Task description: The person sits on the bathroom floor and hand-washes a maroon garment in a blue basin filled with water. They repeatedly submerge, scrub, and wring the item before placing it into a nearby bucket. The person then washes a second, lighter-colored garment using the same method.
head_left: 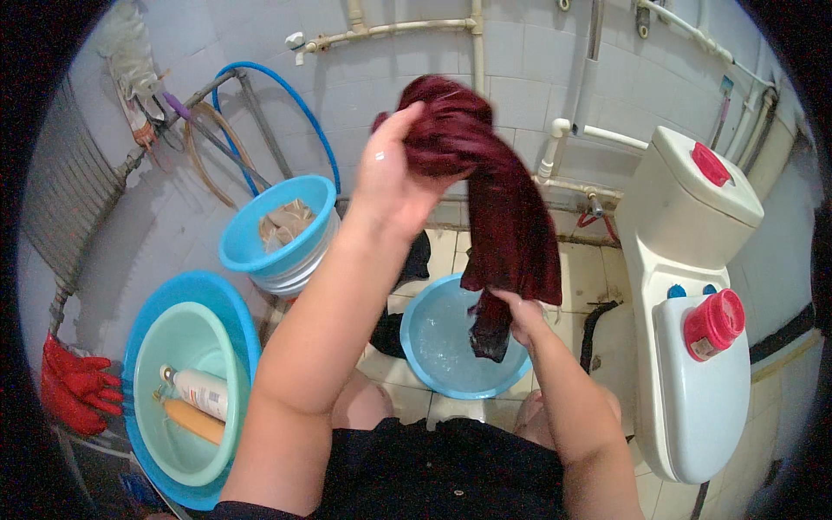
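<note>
A wet, dark red cloth garment (517, 217) hangs between my two hands. Raised high in front of me, my left hand (399, 178) is closed round its bunched upper end. My right hand (522, 319) is lower and nearer, gripping the cloth close to its bottom end. Beneath the garment, a light blue basin (425, 347) of water stands on the tiled floor. The cloth's dark lower tip dangles over the basin and hides part of it. What kind of garment it is, I cannot tell.
On the left, a pale green basin (156, 347) holding bottles sits in a larger blue one (251, 325). Behind them, a blue basin (234, 251) with cloth rests on a white bucket. Red gloves (78, 386) hang far left. A toilet (693, 390) bearing a red jar (715, 323) stands right.
</note>
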A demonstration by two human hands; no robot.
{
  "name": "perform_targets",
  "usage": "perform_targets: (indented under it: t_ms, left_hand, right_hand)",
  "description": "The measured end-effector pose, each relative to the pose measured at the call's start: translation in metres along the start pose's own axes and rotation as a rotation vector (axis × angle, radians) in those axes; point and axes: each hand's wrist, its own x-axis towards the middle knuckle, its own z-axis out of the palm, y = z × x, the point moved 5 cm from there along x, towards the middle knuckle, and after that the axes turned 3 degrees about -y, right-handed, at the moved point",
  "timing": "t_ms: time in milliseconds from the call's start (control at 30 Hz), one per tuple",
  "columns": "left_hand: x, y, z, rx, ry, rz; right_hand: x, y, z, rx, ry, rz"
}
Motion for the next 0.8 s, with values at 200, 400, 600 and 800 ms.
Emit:
perform_targets:
  t_ms: [200, 400, 600, 800]
  left_hand:
    - [-0.029, -0.028, -0.145, 0.333, 0.466, -0.099]
    - [-0.073, -0.153, -0.233, 0.343, 0.370, -0.769]
    - [-0.094, -0.215, -0.183, -0.106, 0.270, -0.917]
    - [-0.054, -0.196, -0.187, -0.349, 0.193, -0.367]
  right_hand:
    - [0.017, -0.022, -0.022, 0.514, 0.042, -0.073]
    - [0.021, -0.051, 0.010, 0.502, -0.108, -0.313]
    - [-0.004, -0.064, 0.056, 0.300, -0.205, -0.511]
    - [-0.034, -0.046, 0.080, 0.038, -0.293, -0.495]
